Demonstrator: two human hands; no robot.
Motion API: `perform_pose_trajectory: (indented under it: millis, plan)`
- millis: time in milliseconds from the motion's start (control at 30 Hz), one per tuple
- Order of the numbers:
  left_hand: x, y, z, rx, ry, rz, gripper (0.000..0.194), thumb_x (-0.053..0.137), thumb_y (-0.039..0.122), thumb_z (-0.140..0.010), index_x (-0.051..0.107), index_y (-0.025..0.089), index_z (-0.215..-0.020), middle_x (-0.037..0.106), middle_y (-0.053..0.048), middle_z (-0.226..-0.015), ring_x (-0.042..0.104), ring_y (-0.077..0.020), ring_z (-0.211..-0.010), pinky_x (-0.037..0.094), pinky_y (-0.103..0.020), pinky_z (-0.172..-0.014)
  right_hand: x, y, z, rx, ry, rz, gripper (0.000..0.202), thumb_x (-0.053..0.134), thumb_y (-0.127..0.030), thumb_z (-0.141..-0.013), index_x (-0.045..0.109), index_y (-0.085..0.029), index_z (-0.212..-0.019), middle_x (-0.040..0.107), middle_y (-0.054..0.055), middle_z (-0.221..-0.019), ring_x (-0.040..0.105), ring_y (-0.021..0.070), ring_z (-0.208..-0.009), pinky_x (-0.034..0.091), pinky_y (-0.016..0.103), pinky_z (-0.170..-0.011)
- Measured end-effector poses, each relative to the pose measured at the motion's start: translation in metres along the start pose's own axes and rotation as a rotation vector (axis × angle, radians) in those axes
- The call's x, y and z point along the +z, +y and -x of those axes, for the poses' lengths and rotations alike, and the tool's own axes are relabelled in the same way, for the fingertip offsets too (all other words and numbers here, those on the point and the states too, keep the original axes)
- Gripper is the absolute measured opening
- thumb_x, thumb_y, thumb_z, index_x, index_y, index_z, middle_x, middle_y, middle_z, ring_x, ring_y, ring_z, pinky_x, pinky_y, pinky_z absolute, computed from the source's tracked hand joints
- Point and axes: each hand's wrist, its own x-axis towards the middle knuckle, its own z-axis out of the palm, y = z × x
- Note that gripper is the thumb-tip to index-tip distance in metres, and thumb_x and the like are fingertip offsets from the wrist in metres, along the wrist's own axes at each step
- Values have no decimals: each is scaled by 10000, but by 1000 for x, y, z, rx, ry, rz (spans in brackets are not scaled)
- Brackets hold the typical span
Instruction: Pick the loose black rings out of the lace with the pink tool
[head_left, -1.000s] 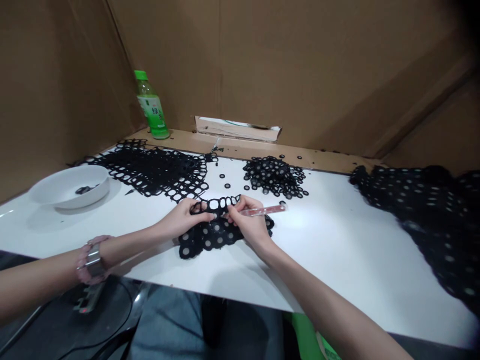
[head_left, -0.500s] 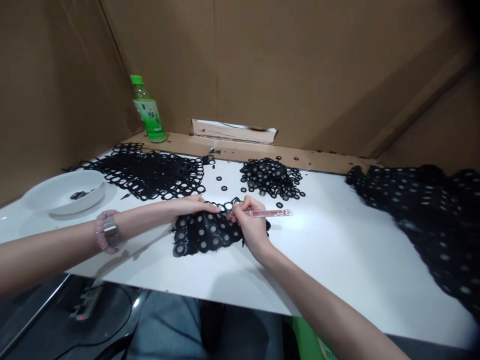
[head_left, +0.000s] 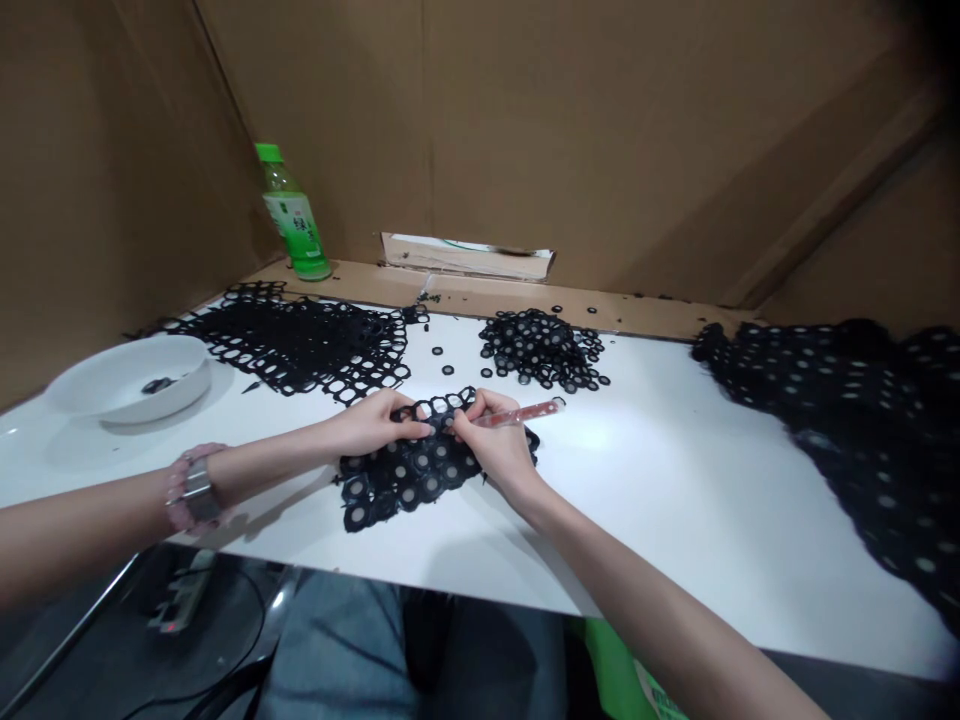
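A black perforated sheet (head_left: 409,480) with rows of pale-centred rings lies in front of me. Empty holes run along its far edge. My left hand (head_left: 375,424) is closed in a pinch on that far edge, thumb on top. My right hand (head_left: 499,435) grips a slim, clear-and-red pen-shaped tool (head_left: 525,412). Its tip is hidden by my fingers, which touch the sheet beside my left thumb. Beyond my hands is a heap of loose black rings (head_left: 540,345). Left of it lies a pile of black netting (head_left: 300,340) full of holes.
A white bowl (head_left: 169,400) with small dark pieces stands at the left of the white table (head_left: 652,500). A green-capped bottle (head_left: 300,235) is at the back by the cardboard walls (head_left: 600,130). More black dotted sheeting (head_left: 847,400) covers the right side.
My left fingers have bent from lying stretched over the sheet to pinching its far edge. The tool's rear end has tipped upward. My view has shifted slightly.
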Motion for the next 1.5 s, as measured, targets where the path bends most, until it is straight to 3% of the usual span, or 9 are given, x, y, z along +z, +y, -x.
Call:
perform_pose_trajectory:
  millis: [400, 500, 667, 833, 967, 1133, 1300, 1500]
  plan:
    - [5, -9, 6, 113, 71, -54, 238, 559, 370, -719, 574, 133, -729, 387, 64, -498, 339, -88, -484, 236, -201, -472, 7, 3, 1, -170, -105, 176, 245, 531, -160, -662, 365, -193, -485, 387, -64, -440, 345, 80, -430, 279, 215, -459]
    - [5, -7, 4, 58, 90, -52, 228, 550, 377, -709, 550, 149, -708, 360, 70, -489, 330, -93, -476, 237, -206, -470, 4, 4, -1, -80, -68, -5, 251, 552, -186, -659, 369, -199, -488, 423, -63, -438, 405, 87, -429, 317, 215, -460]
    - [0, -3, -9, 1, 70, -107, 320, 519, 444, -713, 453, 168, -565, 387, 54, -505, 367, -114, -517, 256, -220, -503, 2, 8, -5, 11, 110, -428, 289, 580, -237, -663, 328, -216, -522, 450, -78, -411, 516, 110, -445, 432, 248, -527]
    - [-6, 1, -21, -58, 41, -90, 435, 536, 585, -670, 517, 162, -568, 453, 42, -492, 394, -117, -490, 263, -230, -498, 4, 10, -5, 45, 124, -554, 313, 615, -254, -650, 325, -214, -540, 444, -91, -441, 485, 88, -414, 449, 243, -499]
    - [-6, 8, -25, -172, 22, -79, 404, 627, 556, -589, 583, 155, -586, 542, 21, -514, 477, -141, -521, 317, -232, -520, 3, 8, -5, 35, 186, -599, 319, 605, -263, -667, 312, -210, -553, 435, -92, -477, 473, 72, -401, 378, 201, -429]
    - [0, 4, -23, -72, 80, -77, 328, 634, 474, -607, 586, 150, -613, 520, 34, -512, 450, -123, -504, 306, -223, -509, 0, 8, -7, 12, 260, -375, 276, 566, -219, -665, 323, -216, -533, 419, -82, -454, 499, 102, -460, 405, 231, -498]
    - [4, -3, -15, 22, 90, -27, 275, 604, 419, -658, 591, 145, -678, 434, 58, -493, 370, -94, -475, 250, -206, -469, -2, 13, -8, -22, 159, -92, 253, 546, -177, -654, 348, -209, -499, 405, -69, -453, 428, 102, -460, 338, 230, -485]
    - [6, -1, -11, 43, 72, 9, 263, 590, 400, -676, 593, 139, -703, 417, 57, -513, 341, -83, -472, 235, -197, -442, -1, 14, -7, -30, 108, -22, 244, 541, -206, -655, 349, -206, -505, 356, -76, -450, 335, 90, -438, 271, 223, -447]
